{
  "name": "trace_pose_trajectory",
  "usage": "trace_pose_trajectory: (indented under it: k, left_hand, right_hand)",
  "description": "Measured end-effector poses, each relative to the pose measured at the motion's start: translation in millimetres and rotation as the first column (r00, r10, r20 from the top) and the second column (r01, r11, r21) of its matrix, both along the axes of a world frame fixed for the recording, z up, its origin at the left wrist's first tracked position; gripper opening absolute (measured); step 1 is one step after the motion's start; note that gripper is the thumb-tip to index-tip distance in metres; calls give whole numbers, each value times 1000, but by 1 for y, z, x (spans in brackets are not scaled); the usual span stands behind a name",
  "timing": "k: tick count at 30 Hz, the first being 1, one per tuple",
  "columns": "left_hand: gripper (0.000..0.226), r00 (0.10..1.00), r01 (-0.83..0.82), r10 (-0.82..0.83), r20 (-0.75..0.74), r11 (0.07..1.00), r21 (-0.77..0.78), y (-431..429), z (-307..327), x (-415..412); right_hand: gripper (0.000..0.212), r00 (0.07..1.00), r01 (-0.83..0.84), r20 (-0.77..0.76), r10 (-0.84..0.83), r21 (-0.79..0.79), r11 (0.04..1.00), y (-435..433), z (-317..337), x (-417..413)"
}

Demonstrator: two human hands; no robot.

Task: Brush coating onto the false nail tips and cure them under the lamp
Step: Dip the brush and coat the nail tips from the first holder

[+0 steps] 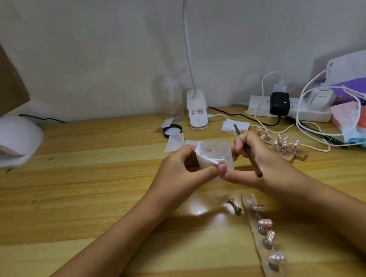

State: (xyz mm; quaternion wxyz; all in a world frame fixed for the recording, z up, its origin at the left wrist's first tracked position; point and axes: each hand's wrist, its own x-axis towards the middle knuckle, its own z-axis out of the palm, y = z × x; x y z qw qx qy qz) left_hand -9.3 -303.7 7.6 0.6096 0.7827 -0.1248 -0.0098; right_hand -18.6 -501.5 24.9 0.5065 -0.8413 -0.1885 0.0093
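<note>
Both hands meet at the middle of the wooden desk [94, 202]. My left hand [180, 172] pinches a white wipe [204, 158] against a small clear jar [220, 154]. My right hand [262, 159] holds the jar's other side and grips a brown-handled brush [249, 152], bristles pointing up. A wooden strip [265, 242] with several pink nail tips on stands lies near my right forearm. A second strip of tips [279, 146] sits behind my right hand. The white curing lamp [8, 141] stands at the far left.
A black jar lid [172, 131], loose white wipes [174, 141], a clear bottle [172, 97] and a desk lamp base [197, 110] stand behind the hands. A power strip [291, 111] with chargers and cables, and a bag [363, 121], fill the right. One loose stand [234, 206] lies by the near strip.
</note>
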Motion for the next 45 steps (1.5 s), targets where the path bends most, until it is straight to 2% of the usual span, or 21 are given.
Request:
trace_pose_trajectory:
  k: [4, 7, 10, 17, 25, 35, 37, 41, 45]
  left_hand:
    - [46, 1000, -11, 7, 29, 992, 124, 3, -4, 5]
    - [47, 998, -43, 37, 41, 987, 154, 4, -7, 6]
    - [48, 991, -57, 18, 135, 955, 290, 3, -6, 5]
    - [52, 974, -103, 1, 225, 891, 441, -1, -3, 3]
    - [49, 965, -128, -2, 263, 871, 475, -3, -7, 2]
    - [57, 971, -69, -38, 235, 900, 431, 3, -8, 2]
    - [63, 974, -51, -47, 221, 907, 418, 5, -10, 1]
    - [94, 982, -33, -45, 185, 917, 398, 8, -11, -2]
    - [102, 989, -30, -21, 150, 943, 331, 11, -11, -6]
  right_hand:
    - [39, 999, -31, 14, 35, -208, 978, -9, -4, 7]
    - [34, 999, -14, 31, 18, -139, 990, -18, -7, 11]
    - [28, 997, 48, 64, -43, -69, 996, -22, -11, 12]
    - [26, 997, 38, 68, -33, -66, 997, -18, -18, 10]
    - [26, 995, 56, 82, -48, -97, 994, -13, -14, 5]
    - [20, 991, 92, 104, -89, -27, 995, -16, -19, 5]
    - [19, 990, 94, 111, -91, -17, 995, -17, -20, 5]
    - [17, 990, 89, 113, -87, -7, 996, -18, -20, 5]
    - [18, 988, 94, 120, -93, -7, 996, -18, -20, 4]
